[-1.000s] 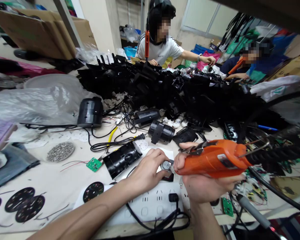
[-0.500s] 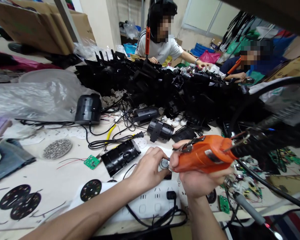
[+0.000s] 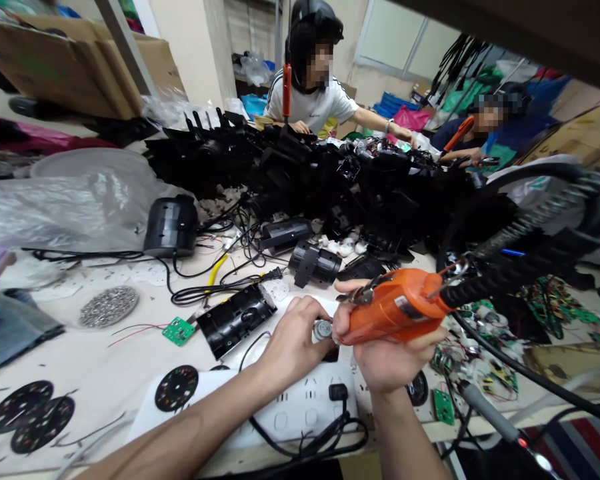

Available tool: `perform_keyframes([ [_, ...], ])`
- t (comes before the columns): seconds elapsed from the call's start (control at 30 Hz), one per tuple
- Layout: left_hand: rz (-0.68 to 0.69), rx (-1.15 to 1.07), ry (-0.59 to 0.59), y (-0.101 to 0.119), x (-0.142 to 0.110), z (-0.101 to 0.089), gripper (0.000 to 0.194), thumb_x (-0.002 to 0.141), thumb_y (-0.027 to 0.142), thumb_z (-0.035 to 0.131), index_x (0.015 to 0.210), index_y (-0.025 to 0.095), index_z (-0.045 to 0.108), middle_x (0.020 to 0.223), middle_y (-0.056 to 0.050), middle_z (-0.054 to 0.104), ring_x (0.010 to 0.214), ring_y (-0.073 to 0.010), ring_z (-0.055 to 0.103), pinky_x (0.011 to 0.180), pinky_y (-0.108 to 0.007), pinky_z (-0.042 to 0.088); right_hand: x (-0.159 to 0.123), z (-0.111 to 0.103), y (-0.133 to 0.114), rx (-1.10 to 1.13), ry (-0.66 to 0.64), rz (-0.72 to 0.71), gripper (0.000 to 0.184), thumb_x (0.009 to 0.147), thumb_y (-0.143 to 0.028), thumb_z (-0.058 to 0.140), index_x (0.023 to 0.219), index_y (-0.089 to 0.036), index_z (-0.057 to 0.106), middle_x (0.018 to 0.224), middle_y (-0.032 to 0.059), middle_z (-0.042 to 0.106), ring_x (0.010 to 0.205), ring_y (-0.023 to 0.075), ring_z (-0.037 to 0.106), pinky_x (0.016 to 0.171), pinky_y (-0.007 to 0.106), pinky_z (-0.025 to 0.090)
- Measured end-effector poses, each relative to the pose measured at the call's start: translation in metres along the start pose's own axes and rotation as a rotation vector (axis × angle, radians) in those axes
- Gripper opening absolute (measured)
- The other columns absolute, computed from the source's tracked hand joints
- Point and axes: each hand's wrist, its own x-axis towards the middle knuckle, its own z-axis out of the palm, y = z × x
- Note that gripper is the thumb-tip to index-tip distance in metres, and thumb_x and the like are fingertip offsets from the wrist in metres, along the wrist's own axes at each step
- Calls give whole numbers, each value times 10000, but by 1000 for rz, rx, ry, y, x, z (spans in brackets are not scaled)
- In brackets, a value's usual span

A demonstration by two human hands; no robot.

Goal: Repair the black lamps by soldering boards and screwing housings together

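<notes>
My left hand [image 3: 293,343] is closed round a small silver round part [image 3: 323,329], held just above the white power strip [image 3: 285,410]. My right hand [image 3: 387,357] grips an orange electric screwdriver [image 3: 395,313] lying sideways, its tip at the small part. A thick black coiled cord [image 3: 520,260] runs from the tool's back end up to the right. A black plastic housing [image 3: 236,319] lies left of my left hand, with a small green circuit board [image 3: 179,331] beside it.
A long heap of black plastic parts [image 3: 330,180] fills the table's middle. Two people sit across it. Black dial discs [image 3: 176,387], a pile of screws [image 3: 109,307], clear plastic bags [image 3: 65,200], loose cables and a soldering iron [image 3: 490,417] lie around.
Both hands and the screwdriver stay together on the small part. The tool's rear end and its coiled cord have tilted upward, and the view has drifted slightly.
</notes>
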Motion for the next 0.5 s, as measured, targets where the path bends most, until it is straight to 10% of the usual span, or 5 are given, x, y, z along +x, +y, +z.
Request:
perform_keyframes([
  [0.5,-21,7,8,3,0,0,198,736,159,643,694,219,459,900,-34,585,944,-248,529,795,-373,431,1,-1,-5,50,32,81,569,711,-742,501,846,-234,720,572,50,604,401,203,475,384,318,328],
])
